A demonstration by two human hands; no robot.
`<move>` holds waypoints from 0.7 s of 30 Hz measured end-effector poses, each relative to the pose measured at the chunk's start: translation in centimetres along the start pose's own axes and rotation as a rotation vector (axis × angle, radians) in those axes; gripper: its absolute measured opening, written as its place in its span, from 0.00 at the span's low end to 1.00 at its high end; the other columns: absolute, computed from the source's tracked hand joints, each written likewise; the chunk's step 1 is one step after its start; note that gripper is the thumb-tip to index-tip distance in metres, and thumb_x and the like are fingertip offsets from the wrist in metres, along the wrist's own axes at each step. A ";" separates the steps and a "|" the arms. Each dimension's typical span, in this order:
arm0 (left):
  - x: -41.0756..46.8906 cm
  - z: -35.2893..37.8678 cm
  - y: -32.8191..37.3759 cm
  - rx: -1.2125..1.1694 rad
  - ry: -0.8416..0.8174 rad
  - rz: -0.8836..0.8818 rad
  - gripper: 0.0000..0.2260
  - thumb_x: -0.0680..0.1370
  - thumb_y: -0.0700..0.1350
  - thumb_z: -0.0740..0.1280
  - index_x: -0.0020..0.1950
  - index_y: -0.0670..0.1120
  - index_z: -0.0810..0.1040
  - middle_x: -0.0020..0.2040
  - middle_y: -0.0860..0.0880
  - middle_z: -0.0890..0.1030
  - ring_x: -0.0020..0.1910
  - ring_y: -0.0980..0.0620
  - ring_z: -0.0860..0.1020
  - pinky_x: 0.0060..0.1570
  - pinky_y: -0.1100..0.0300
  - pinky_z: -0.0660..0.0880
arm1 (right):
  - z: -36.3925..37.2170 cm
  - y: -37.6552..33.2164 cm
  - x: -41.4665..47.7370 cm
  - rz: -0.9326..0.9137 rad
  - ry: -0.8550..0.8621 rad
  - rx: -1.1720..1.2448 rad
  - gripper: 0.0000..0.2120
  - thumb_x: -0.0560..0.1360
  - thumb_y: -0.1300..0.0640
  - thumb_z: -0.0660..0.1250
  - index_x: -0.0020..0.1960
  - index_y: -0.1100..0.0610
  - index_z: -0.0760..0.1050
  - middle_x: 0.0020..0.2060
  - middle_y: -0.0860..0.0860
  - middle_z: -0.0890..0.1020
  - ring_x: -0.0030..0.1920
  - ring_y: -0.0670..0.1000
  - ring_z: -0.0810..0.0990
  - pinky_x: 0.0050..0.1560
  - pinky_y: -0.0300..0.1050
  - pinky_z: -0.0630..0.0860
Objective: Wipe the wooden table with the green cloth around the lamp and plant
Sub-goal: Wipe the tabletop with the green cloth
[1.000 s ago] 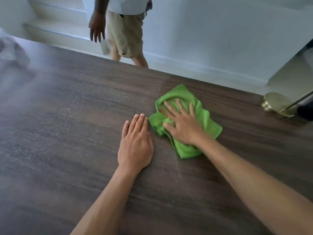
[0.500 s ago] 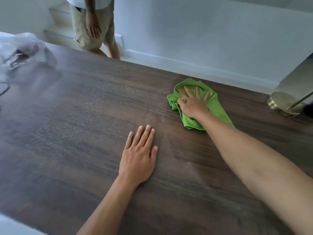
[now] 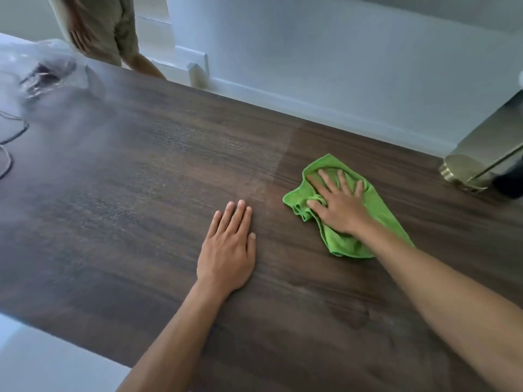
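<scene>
The right hand (image 3: 341,206) lies palm-down on the green cloth (image 3: 376,210), its fingers (image 3: 325,178) spread wide and flat over the crumpled fabric, the thumb tucked into a fold at the cloth's left edge; the cloth sits bunched on the dark wooden bench (image 3: 141,179), toward the right side and nearer the far edge than the near one, with part of it trailing out from under the wrist toward the person; the left hand (image 3: 227,248) rests flat on the bare wood just beside the cloth without touching it, its 4 fingers (image 3: 239,215) held close together and pointing away from the body, the thumb lying along the side, holding nothing; both bare forearms reach in from the bottom of the view; at the far right edge of the bench stands the round brass base of the lamp (image 3: 460,172), apart from the cloth, with a thin metal stem rising out of view; at the far left lies a clear plastic bag (image 3: 42,72) with something dark inside, blurred, and a thin dark cable (image 3: 11,137) curls near it; beyond the bench a second person (image 3: 107,29) stands by a white wall, seen only from waist to legs, 1 hand hanging down.
</scene>
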State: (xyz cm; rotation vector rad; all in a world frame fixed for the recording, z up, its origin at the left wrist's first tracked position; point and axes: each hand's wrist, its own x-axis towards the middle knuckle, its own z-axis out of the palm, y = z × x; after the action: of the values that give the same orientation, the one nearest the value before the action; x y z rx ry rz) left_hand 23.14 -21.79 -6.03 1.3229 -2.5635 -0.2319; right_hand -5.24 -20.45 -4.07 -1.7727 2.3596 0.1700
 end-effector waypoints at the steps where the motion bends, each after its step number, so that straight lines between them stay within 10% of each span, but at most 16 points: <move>1: -0.4 -0.1 0.0 -0.004 0.007 -0.024 0.25 0.81 0.51 0.50 0.77 0.44 0.61 0.78 0.48 0.60 0.78 0.50 0.54 0.76 0.50 0.51 | -0.2 -1.0 1.5 0.042 0.001 0.022 0.30 0.77 0.31 0.41 0.77 0.36 0.40 0.79 0.43 0.42 0.79 0.59 0.38 0.71 0.74 0.38; 10: -5.4 -1.4 -2.0 0.037 0.012 0.002 0.25 0.81 0.51 0.50 0.77 0.44 0.62 0.77 0.48 0.61 0.78 0.50 0.56 0.75 0.51 0.51 | 3.2 -6.9 -15.0 -0.438 0.035 0.036 0.29 0.77 0.34 0.44 0.77 0.34 0.44 0.79 0.40 0.45 0.79 0.54 0.36 0.73 0.67 0.33; 17: -8.3 -1.6 -0.8 0.032 -0.022 -0.037 0.27 0.81 0.54 0.44 0.79 0.47 0.56 0.79 0.51 0.54 0.79 0.53 0.48 0.76 0.50 0.46 | 0.2 -5.4 -4.6 0.005 -0.105 0.021 0.38 0.71 0.24 0.39 0.77 0.36 0.36 0.79 0.45 0.37 0.77 0.62 0.34 0.66 0.79 0.36; 21: -10.6 -1.8 -0.4 0.035 -0.005 -0.104 0.27 0.81 0.53 0.44 0.79 0.47 0.58 0.79 0.51 0.56 0.78 0.53 0.50 0.77 0.49 0.48 | 2.1 -12.6 -8.7 -0.125 0.005 0.083 0.37 0.73 0.26 0.34 0.78 0.39 0.43 0.79 0.45 0.43 0.78 0.62 0.36 0.68 0.76 0.35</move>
State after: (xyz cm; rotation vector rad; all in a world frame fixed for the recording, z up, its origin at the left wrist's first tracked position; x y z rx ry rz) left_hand 29.86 -13.42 -5.89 1.4726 -2.5162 -0.2101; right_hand 9.39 -15.42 -3.99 -1.8759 2.2160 0.0496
